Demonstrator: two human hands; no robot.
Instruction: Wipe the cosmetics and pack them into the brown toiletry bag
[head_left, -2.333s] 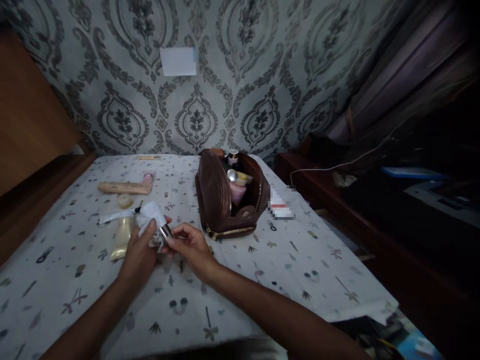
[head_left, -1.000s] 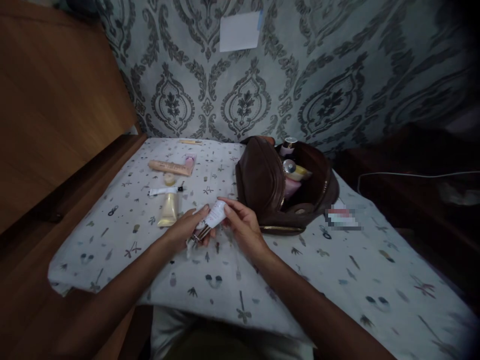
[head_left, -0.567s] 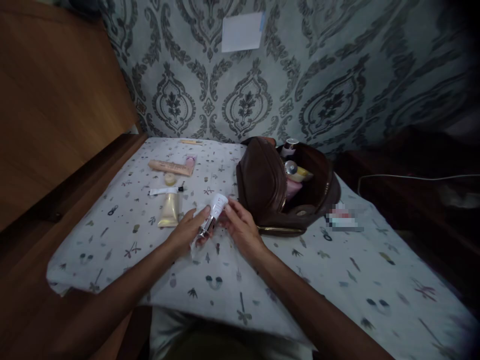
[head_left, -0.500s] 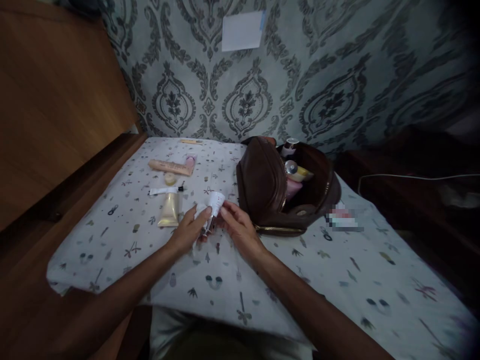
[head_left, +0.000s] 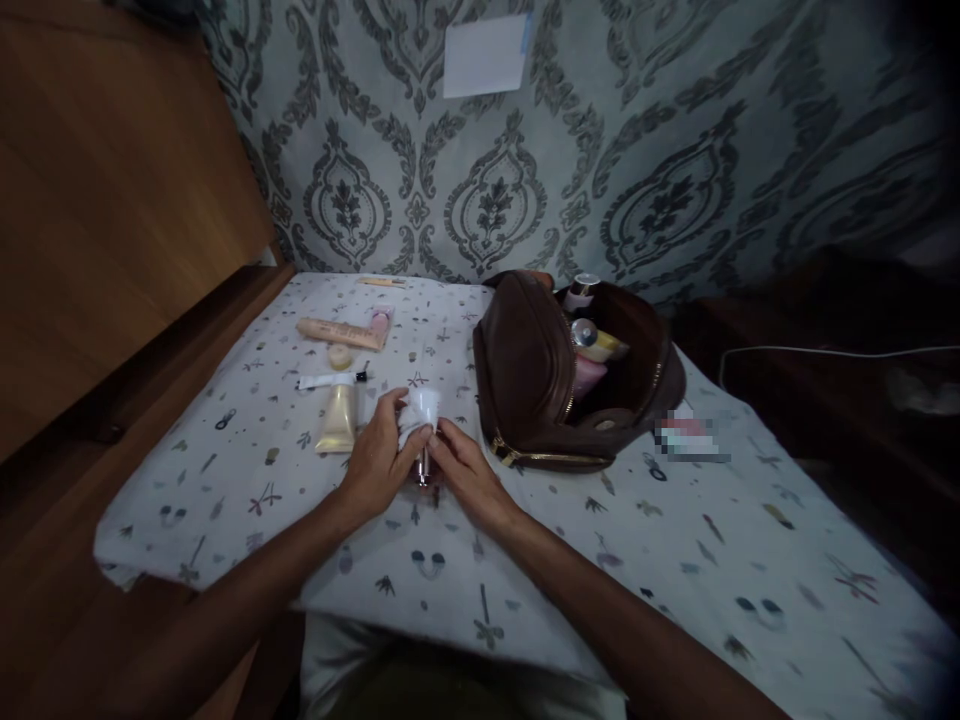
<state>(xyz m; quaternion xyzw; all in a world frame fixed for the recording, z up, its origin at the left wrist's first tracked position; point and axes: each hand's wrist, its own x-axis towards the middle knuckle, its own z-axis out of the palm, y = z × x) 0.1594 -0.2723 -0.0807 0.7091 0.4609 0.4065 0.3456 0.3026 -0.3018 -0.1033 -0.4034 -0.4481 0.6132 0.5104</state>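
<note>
Between my two hands is a small white tube (head_left: 426, 403) with a shiny silver cap (head_left: 423, 468) pointing toward me. My left hand (head_left: 381, 455) is closed around its left side, pressing a crumpled white wipe (head_left: 409, 428) against it. The fingers of my right hand (head_left: 469, 470) are closed on the tube's right side near the cap. Just left of my left hand lies a gold tube (head_left: 338, 420). Behind that tube are a thin white tube with a black cap (head_left: 330, 380) and a small round pale-yellow jar (head_left: 340, 356).
An open brown leather bag (head_left: 525, 350) holding several bottles and tubes stands right of my hands. Farther back lie a long peach tube (head_left: 341, 333), a pink item (head_left: 380, 320) and a thin yellowish stick (head_left: 382, 282). A blurred packet (head_left: 686, 435) is right of the bag.
The white tube has turned more upright, its cap now pointing straight toward me. My left hand has shifted up along it with the wipe, and my right hand sits slightly lower.
</note>
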